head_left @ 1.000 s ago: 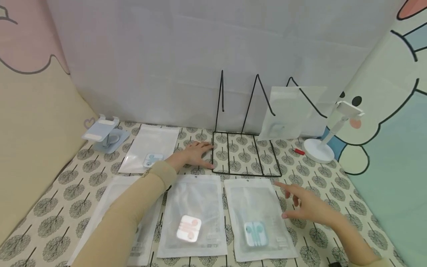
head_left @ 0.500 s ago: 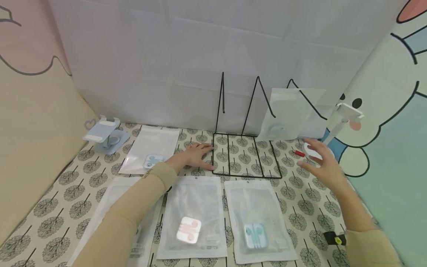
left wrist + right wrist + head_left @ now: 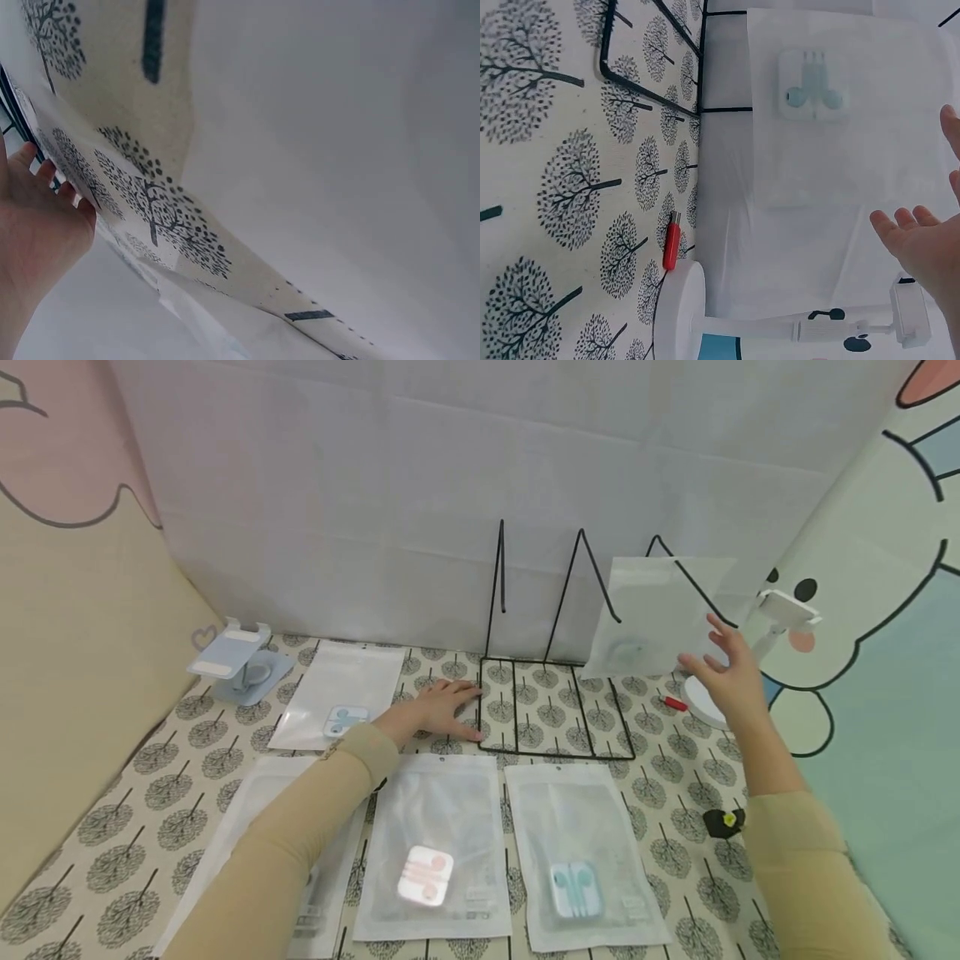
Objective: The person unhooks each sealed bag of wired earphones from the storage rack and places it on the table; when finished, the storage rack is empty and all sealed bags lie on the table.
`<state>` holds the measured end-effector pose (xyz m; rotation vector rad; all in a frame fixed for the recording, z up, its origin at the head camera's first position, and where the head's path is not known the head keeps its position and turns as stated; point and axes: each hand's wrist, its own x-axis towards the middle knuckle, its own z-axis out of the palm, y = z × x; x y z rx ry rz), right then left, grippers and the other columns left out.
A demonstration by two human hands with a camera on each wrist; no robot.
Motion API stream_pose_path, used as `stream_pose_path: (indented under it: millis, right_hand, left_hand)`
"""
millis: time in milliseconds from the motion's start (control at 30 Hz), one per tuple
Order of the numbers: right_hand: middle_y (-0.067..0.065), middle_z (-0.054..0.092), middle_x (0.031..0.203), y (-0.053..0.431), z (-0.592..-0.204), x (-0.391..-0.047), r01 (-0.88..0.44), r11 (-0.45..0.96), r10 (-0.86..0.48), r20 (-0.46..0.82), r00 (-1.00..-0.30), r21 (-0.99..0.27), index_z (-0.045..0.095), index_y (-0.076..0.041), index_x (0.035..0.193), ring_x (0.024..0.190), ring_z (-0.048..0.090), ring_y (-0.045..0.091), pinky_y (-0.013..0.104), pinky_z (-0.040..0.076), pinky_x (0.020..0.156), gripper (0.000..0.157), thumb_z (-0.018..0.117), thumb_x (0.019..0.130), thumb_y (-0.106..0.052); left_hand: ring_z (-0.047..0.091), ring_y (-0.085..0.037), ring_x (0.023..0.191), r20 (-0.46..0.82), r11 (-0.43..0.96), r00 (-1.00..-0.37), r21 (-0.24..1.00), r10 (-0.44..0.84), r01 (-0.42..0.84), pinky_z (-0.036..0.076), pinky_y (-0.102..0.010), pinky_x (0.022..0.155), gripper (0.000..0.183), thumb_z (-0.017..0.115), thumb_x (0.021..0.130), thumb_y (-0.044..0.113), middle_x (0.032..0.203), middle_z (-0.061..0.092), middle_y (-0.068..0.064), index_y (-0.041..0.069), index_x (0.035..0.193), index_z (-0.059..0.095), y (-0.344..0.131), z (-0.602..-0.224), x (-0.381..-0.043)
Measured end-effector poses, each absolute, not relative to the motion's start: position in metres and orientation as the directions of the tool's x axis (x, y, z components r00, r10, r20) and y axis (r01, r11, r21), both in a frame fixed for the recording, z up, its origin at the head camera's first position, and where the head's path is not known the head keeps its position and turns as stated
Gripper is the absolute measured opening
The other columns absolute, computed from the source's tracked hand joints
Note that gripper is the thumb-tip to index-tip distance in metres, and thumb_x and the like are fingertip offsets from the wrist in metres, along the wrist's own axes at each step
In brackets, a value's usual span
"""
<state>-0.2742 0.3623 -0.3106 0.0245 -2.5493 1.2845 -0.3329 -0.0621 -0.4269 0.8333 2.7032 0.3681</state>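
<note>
My left hand (image 3: 442, 706) rests on the cloth, its fingertips at the left side of the black wire rack (image 3: 517, 706). A frosted zip bag (image 3: 652, 610) hangs on the rack's rightmost arm; the earphones (image 3: 814, 86) in it have mint earbuds. Up near that bag's right edge is my right hand (image 3: 726, 672), its fingers loosely bent with nothing between them. I cannot tell whether it touches the bag. In front of the rack lie a bag with pink earphones (image 3: 425, 875) and one with mint earphones (image 3: 575, 888). A third bag (image 3: 258, 793) is partly under my left sleeve.
Another bag (image 3: 352, 677) with blue-and-white earphones lies left of the rack. A blue phone stand (image 3: 231, 652) is at the far left. Behind my right hand stands a white phone stand (image 3: 705, 700), with a small red stick (image 3: 673, 703) beside it. A fabric wall rises behind.
My right hand has moved from beside the mint earphones' bag up and back, past the white stand's base, to the hanging bag's right edge. The left hand has not moved.
</note>
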Motion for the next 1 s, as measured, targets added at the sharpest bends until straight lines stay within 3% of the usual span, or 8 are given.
stream_pose_path:
  millis: [133,367,600,733,833,1000]
  right_hand:
    - [0.005,0.013,0.159,0.364,-0.306,-0.291,-0.136,0.530,0.143,0.247,-0.958,-0.837,0.020,-0.042,0.148,0.139,0.025,0.040,0.054,0.026,0.112,0.072,0.062,0.090,-0.038]
    - [-0.005,0.009,0.159,0.367,-0.303,-0.308,-0.203,0.402,0.135,0.277,-0.951,-0.893,0.028,-0.035,0.147,0.145,0.008,0.009,0.046,0.007,0.119,0.067,0.063,0.091,-0.025]
    - [-0.002,0.025,0.153,0.369,-0.307,-0.313,-0.230,0.311,0.151,0.287,-0.946,-0.922,0.044,-0.026,0.141,0.143,0.016,0.010,0.044,0.000,0.119,0.055,0.065,0.090,-0.018]
    - [-0.006,0.036,0.141,0.372,-0.309,-0.311,-0.238,0.244,0.151,0.280,-0.948,-0.940,0.053,-0.019,0.134,0.138,0.021,0.016,0.036,0.008,0.119,0.049,0.067,0.088,-0.015]
    - [-0.008,0.036,0.140,0.373,-0.314,-0.309,-0.241,0.285,0.119,0.284,-0.951,-0.928,0.054,-0.018,0.134,0.135,0.024,0.017,0.031,0.017,0.117,0.047,0.066,0.089,-0.016]
    - [-0.002,0.020,0.157,0.377,-0.328,-0.306,-0.225,0.358,0.060,0.263,-0.963,-0.906,0.049,-0.020,0.139,0.145,0.002,0.010,0.039,0.000,0.119,0.049,0.062,0.092,-0.019]
  left_hand:
    - [0.008,-0.040,0.143,-0.189,0.800,-0.793,0.320,0.579,0.507,0.008,-0.063,0.113,0.096,0.056,0.078,0.071,0.159,0.009,-0.004,0.026,0.152,0.016,-0.063,-0.427,-0.334]
    - [0.007,-0.040,0.143,-0.182,0.797,-0.794,0.324,0.581,0.509,0.006,-0.062,0.113,0.096,0.055,0.077,0.073,0.159,0.009,-0.003,0.028,0.152,0.016,-0.063,-0.427,-0.333]
    - [0.007,-0.041,0.143,-0.184,0.796,-0.794,0.335,0.580,0.504,0.006,-0.063,0.112,0.096,0.056,0.077,0.071,0.159,0.009,-0.003,0.027,0.152,0.016,-0.063,-0.427,-0.331]
    - [0.007,-0.040,0.143,-0.186,0.799,-0.796,0.332,0.577,0.502,0.006,-0.063,0.112,0.096,0.056,0.077,0.072,0.159,0.009,-0.002,0.028,0.152,0.016,-0.063,-0.428,-0.333]
    - [0.007,-0.040,0.143,-0.185,0.799,-0.796,0.330,0.576,0.502,0.006,-0.062,0.112,0.097,0.055,0.077,0.073,0.159,0.009,-0.002,0.028,0.152,0.016,-0.063,-0.429,-0.334]
    - [0.006,-0.040,0.143,-0.187,0.798,-0.795,0.332,0.577,0.502,0.005,-0.062,0.112,0.096,0.055,0.077,0.073,0.159,0.009,-0.003,0.028,0.152,0.016,-0.063,-0.429,-0.334]
